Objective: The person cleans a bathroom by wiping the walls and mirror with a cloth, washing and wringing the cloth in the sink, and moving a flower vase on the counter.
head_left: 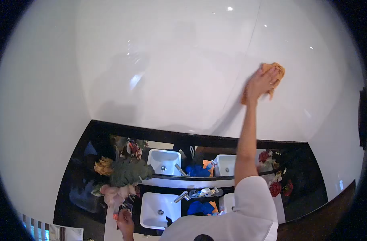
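My right hand (260, 83) is raised high on the white wall, its arm stretched upward. It presses an orange cloth (278, 72) against the surface, fingers over the bunched fabric, and part of the cloth hangs out below the palm. Low on the left, my left hand (126, 221) is at the counter beside pale pink flowers (113, 196). Its fingers look curled. A small orange-red bit (115, 216) shows at its fingertips, and I cannot make out what they hold.
Below the wall is a black-framed mirror (199, 136) reflecting basins and flowers. A white sink (159, 205) with a tap (181, 197) sits in the counter. Blue cloth (200, 208), a tray of small items (206, 193) and red flowers (275, 188) stand around.
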Tool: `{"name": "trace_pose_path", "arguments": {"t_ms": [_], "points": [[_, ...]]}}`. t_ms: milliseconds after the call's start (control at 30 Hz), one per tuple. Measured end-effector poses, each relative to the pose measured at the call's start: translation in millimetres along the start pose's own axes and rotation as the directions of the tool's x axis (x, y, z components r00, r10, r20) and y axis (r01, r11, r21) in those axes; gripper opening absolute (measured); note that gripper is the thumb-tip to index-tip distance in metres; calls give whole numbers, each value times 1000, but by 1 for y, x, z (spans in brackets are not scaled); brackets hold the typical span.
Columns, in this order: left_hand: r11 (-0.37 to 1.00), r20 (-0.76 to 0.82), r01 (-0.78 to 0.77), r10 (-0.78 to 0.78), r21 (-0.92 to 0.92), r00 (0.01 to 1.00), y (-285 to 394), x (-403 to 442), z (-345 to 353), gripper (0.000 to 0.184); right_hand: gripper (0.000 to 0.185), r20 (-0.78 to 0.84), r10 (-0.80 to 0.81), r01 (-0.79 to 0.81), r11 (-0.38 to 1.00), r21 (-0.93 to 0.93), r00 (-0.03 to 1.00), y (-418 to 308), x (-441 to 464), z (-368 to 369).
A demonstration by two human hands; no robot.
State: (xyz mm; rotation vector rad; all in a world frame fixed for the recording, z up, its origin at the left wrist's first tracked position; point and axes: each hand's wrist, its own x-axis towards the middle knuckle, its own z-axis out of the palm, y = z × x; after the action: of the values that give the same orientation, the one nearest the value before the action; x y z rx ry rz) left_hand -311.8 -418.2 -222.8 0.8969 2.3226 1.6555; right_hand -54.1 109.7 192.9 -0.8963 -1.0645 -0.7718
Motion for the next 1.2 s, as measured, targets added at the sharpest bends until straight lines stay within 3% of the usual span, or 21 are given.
{"name": "trace_pose_path", "arguments": {"t_ms": [33,67,100,133,167,200,233,367,467,500,533,567,600,633,700,767,867,967,1033,1100,1200], "points": [[999,10,-40,40,-7,999,7,8,-2,15,55,48,2,-14,968,250,999,-38,3,-13],[999,20,-49,49,-7,999,26,20,-6,15,53,78,16,-38,954,298,997,-60,-7,2],[982,-24,-177,179,71,984,53,39,-9,16,50,145,-6,-15,989,144,989,-105,-10,-6],[942,-54,-298,309,154,950,81,60,-9,17,49,205,-153,135,986,98,967,-141,-10,-5],[891,-60,-407,426,199,903,105,83,-5,20,48,231,-218,153,951,270,948,-173,-24,8],[825,-56,-510,537,242,842,132,107,0,24,43,405,-334,197,918,344,851,-204,-40,18],[775,-48,-592,615,220,787,171,126,9,28,38,393,-456,257,848,463,799,-231,-72,43],[633,-10,-755,767,171,641,288,177,69,37,34,217,-634,402,680,613,742,-194,-76,24],[456,82,-800,848,390,523,323,190,98,43,32,142,-723,491,586,645,676,-147,-36,10],[459,93,-760,827,459,555,328,192,106,48,32,225,-691,477,663,577,687,-100,5,-8],[460,101,-715,801,526,590,332,194,114,55,30,249,-492,382,840,385,834,-67,29,-14],[463,103,-719,801,519,589,337,196,122,55,31,242,-344,162,818,553,907,-29,49,-12],[481,85,-689,784,542,615,345,198,130,60,36,108,-366,327,905,271,924,22,60,-1],[496,67,-657,768,568,637,350,201,136,66,41,83,-260,254,964,76,962,59,67,-3],[479,48,-675,795,561,605,358,204,144,66,44,61,-3,-13,967,255,998,115,60,-18],[473,22,-687,815,552,578,365,209,150,67,46,-21,51,-50,997,55,998,170,27,-29],[492,15,-669,799,558,601,362,209,163,66,48,4,230,-228,970,-85,973,173,-56,-45],[558,-64,-696,798,453,599,361,205,178,65,50,97,327,-315,942,-118,940,97,-150,-55],[638,-95,-695,756,331,648,364,196,189,63,54,255,525,-569,810,145,812,19,-206,-53],[665,-95,-695,737,273,669,363,190,198,59,52,634,368,-553,825,115,680,-61,-253,-52],[723,-108,-674,690,153,716,353,186,213,52,48,551,-224,-74,882,466,804,-104,-308,-54]]}}
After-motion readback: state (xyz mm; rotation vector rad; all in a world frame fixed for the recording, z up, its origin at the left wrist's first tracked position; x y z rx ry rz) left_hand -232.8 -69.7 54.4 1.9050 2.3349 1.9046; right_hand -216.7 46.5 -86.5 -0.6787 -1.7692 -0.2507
